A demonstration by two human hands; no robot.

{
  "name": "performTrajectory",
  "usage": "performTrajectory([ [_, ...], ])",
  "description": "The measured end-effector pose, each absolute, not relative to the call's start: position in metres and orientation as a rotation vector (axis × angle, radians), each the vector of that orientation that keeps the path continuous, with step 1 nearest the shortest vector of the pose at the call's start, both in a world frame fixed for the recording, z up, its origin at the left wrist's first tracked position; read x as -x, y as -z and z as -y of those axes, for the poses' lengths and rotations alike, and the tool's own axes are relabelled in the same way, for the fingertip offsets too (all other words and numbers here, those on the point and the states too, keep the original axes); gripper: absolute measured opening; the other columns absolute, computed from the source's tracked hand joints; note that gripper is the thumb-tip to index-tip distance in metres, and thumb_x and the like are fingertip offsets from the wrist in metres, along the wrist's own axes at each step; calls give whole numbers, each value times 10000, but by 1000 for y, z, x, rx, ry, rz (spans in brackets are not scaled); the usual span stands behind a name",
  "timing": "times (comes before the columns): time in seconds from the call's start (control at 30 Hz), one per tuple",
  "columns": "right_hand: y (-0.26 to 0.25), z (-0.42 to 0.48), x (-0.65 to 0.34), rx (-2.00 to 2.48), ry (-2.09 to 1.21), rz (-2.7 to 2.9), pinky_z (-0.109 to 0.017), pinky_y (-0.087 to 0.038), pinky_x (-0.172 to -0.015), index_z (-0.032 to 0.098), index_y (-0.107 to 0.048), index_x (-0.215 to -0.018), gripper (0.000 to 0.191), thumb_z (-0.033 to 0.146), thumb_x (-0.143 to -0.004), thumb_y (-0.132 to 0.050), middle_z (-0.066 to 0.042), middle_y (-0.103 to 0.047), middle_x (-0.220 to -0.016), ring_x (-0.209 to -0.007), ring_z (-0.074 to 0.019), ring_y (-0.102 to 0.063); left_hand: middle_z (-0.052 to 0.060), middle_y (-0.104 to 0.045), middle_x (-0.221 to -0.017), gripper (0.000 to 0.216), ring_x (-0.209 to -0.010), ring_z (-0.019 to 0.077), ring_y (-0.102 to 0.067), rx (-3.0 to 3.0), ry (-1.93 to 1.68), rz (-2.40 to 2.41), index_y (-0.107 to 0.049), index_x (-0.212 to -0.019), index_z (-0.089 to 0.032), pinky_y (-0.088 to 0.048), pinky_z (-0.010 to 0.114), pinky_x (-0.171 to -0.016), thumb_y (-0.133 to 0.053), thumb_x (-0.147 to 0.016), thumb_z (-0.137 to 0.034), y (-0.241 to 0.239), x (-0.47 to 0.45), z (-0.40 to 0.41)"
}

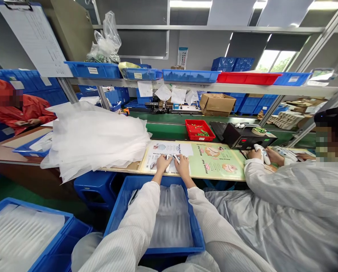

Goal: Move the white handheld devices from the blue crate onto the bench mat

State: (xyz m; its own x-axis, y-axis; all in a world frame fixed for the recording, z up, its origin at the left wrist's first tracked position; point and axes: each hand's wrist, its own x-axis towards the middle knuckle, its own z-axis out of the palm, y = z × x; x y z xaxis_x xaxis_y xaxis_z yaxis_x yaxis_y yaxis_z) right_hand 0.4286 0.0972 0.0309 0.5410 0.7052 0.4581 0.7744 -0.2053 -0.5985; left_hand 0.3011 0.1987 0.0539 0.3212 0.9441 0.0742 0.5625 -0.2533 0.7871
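Head view: the left hand (162,163) and right hand (182,165) each appear closed on a white part (175,157) over the printed worktop (222,172). Parts look light, stiff, perhaps slippery; sides suit gripping. From there: foam (98,136) at ten o'clock, red tray (194,138) at one, shelf (200,85) twelve, bin (174,250) six.

Cool, fairly even light comes from bright ceiling lights (191,4) along the top and a washed-out window (278,60) at upper right. Shadow darkens the floor (4,187) at left. Wide-angle distortion stretches the edges, leaning the clipboard (35,39); pixelated patches (329,143) sit at both sides.
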Motion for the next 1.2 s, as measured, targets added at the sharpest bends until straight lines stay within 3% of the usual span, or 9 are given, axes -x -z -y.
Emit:
performTrajectory([
  [0.17, -30, -115, -421, 1980, -6, 956, -494, -420, -1119, 170, -694, -1208, 334, 429, -1053, -550, -194, -704, -1274, -1225, -368, -578, 156, -828, -1023, 342, -1025, 299, -774, -1916, -849, -1282, -767, -1031, -185, -510, 342, -888, -596, -1067, -479, -53, -300, -197],
  [0.33, -29, -137, -393, 1987, -62, 975, -522, -422, -1125, 161, -625, -1464, 609, 579, -1023, -640, -243, -660, -1430, -1319, -424, -564, 163, -833, -1186, 339, -1149, 271, -770, -1922, -905, -1194, -807, -1113, -184, -528, 330, -1019, -471, -1077, -200, -56, -288, -196],
  [0.47, -36, -137, -384, 2103, 8, 1183, -497, -422, -1120, 116, -501, -1611, 646, 427, -1056, -615, -264, -628, -1469, -1343, -414, -543, 131, -831, -1212, 362, -1114, 241, -775, -1910, -959, -1183, -780, -1227, -188, -545, 330, -1028, -462, -1056, -180, -54, -285, -196],
  [0.6, -49, -122, -400, 2272, 37, 1320, -453, -418, -1132, 116, -428, -1674, 597, 297, -1114, -526, -249, -609, -1507, -1344, -359, -534, 125, -818, -1071, 314, -1011, 247, -759, -1850, -1129, -1151, -754, -1109, -176, -555, 351, -963, -453, -1029, -216, -49, -284, -197],
  [0.73, -57, -95, -455, 2403, 124, 1333, -439, -404, -1158, 97, -383, -1700, 599, 286, -1140, -481, -251, -586, -1527, -1327, -336, -518, 64, -760, -850, 274, -824, 238, -709, -1876, -1094, -1133, -736, -1022, -206, -532, 331, -841, -471, -1005, -271, -45, -284, -201],
  [0.93, -65, -11, -596, 2612, 255, 928, -506, -414, -1119, 47, -385, -1687, 590, 292, -1150, -394, -314, -570, -1511, -1336, -384, -524, 44, -749, -821, 259, -766, 233, -688, -1928, -1035, -1061, -729, -1033, -226, -488, 324, -780, -487, -1007, -316, -39, -291, -206],
  [1.07, -66, 41, -673, 2668, 338, 581, -572, -394, -1136, 17, -413, -1651, 581, 307, -1148, -374, -344, -581, -1455, -1375, -423, -513, 64, -737, -818, 194, -817, 240, -670, -2002, -1036, -1204, -723, -909, -213, -458, 328, -800, -547, -975, -262, -44, -298, -192],
  [1.2, -51, 37, -694, 2627, 578, 481, -635, -282, -1241, 70, -408, -1655, 573, 270, -1118, -397, -320, -388, -1680, -1530, -414, -356, 66, -738, -831, 186, -813, 226, -645, -2053, -1004, -1203, -735, -919, -200, -441, 324, -803, -576, -999, -255, -46, -305, -189],
])
